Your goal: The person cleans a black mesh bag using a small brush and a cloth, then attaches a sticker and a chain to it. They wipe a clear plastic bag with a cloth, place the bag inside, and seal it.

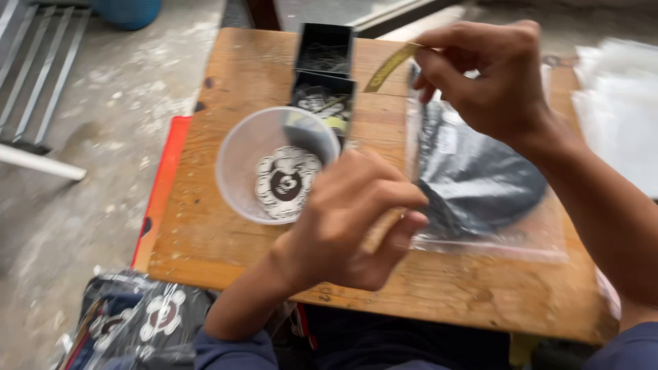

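Note:
My left hand (349, 219) grips the lower edge of a clear plastic bag (480, 185) that holds a dark round item, lying on a small wooden table (226, 240). My right hand (490, 72) is raised over the bag's top and pinches a thin yellowish strip (391, 66) between its fingers. A clear plastic cup (274, 164) with a black-and-white flower-shaped item inside sits just left of my left hand.
Two small black boxes (323, 68) stand at the table's back, behind the cup. A stack of clear bags (617, 103) lies at the right. Packed bags with flower prints (144, 322) sit low at the left. A red board (161, 185) edges the table. Concrete floor lies left.

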